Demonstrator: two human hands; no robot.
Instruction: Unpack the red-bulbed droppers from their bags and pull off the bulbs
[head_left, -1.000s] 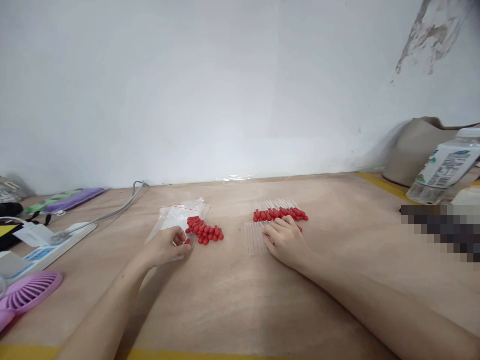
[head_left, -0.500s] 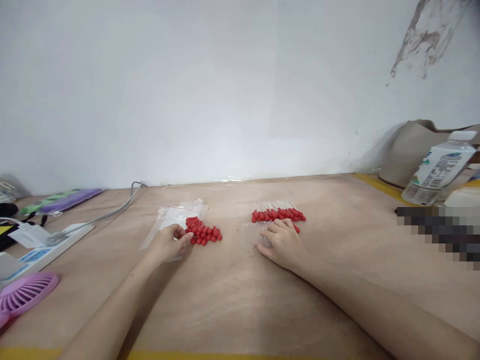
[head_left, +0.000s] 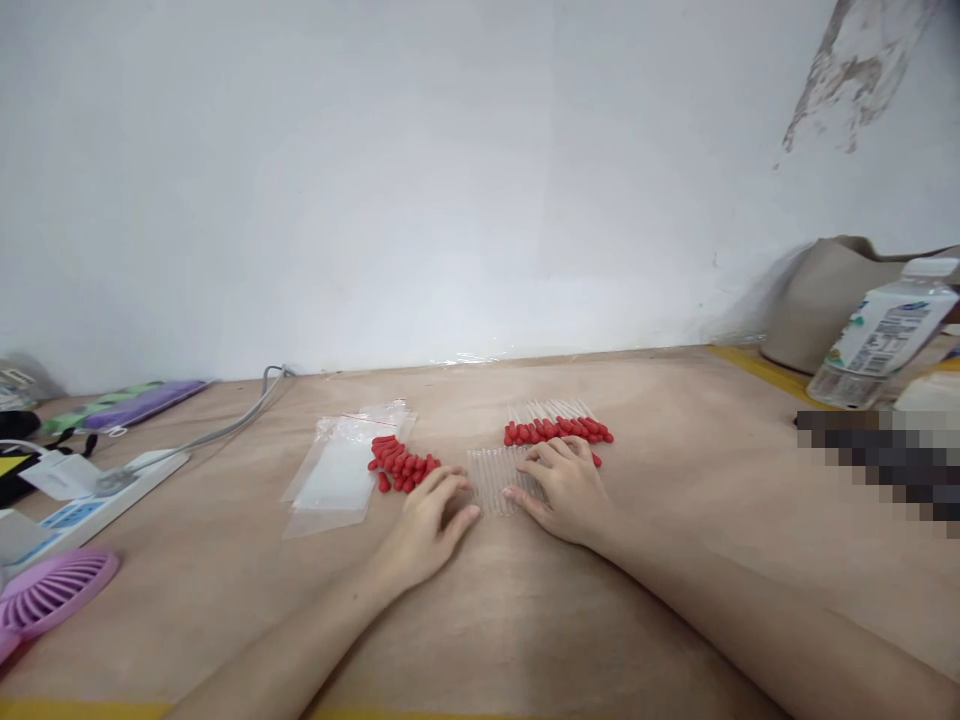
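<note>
Clear glass tubes [head_left: 491,482] lie side by side in a row on the table between my hands. My right hand [head_left: 568,490] rests over the right end of the row, fingers apart and touching the tubes. At the left end is my left hand [head_left: 435,520], thumb and fingers apart, with nothing visible between them. Just beyond it sits a pile of loose red rubber bulbs [head_left: 401,462], partly behind my fingers. Behind the right hand, droppers with red bulbs [head_left: 559,430] are lined up, bulbs toward me. One more red bulb [head_left: 597,460] shows past my right knuckles.
Clear plastic bags [head_left: 337,470] lie flat left of the bulb pile. On the far left are a power strip [head_left: 112,500] with a grey cable, a pink fan [head_left: 60,595] and a purple pouch [head_left: 150,402]. A bottle [head_left: 885,335] stands at the right; a wall [head_left: 450,200] closes the back.
My left hand has moved right and nearer, from the bags and bulb pile to the tubes' left end. One bulb now lies at the pile's near left. My right hand stays over the tubes.
</note>
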